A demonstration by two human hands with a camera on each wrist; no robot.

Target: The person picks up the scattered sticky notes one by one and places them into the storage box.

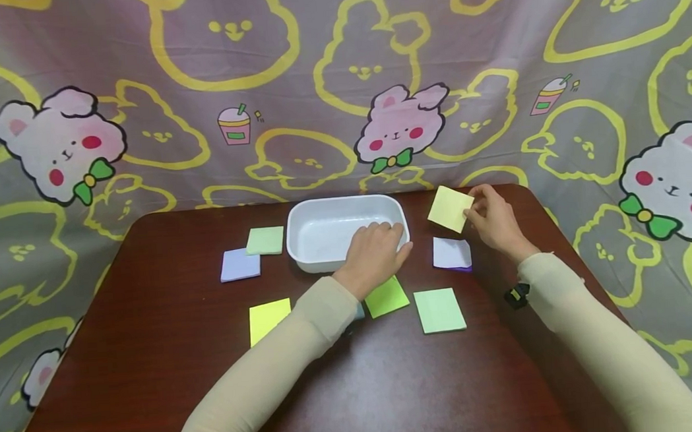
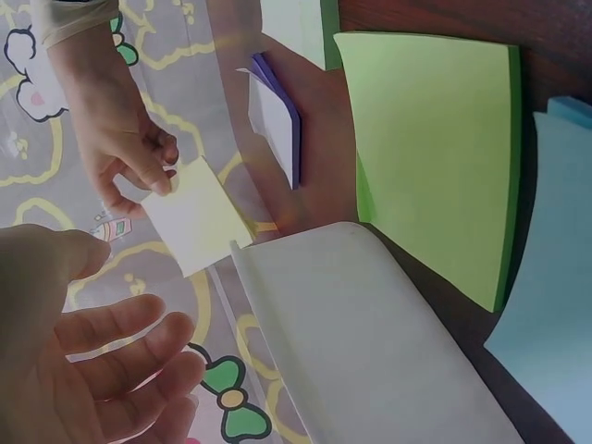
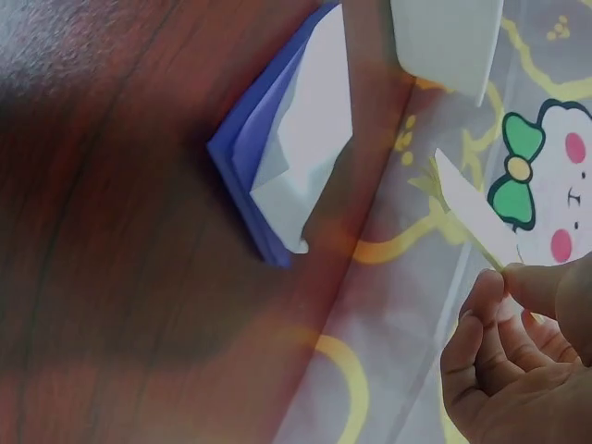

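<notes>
One cartoon-print cloth point(image 1: 280, 108) hangs behind one brown table point(image 1: 392, 385), where the right hand point(image 1: 495, 223) pinches one pale yellow pad point(image 1: 451, 208). Left of that pinch are one white tray point(image 1: 324, 240) and the left hand point(image 1: 372, 257), fingers loose, thumb apart. Seven more pads lie lower or farther left: one white-topped purple pad point(image 1: 452, 252) nearest the pinch, two pale green point(image 1: 440, 311), one lavender point(image 1: 239, 266), one yellow point(image 1: 268, 318), one lime point(image 1: 388, 298), one blue point(image 2: 555, 240).

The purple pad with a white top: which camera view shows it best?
The right wrist view: the purple pad looks largest there, its purple layers clear below the white top. The head view shows it small, mostly white; the left wrist view, narrow.
</notes>
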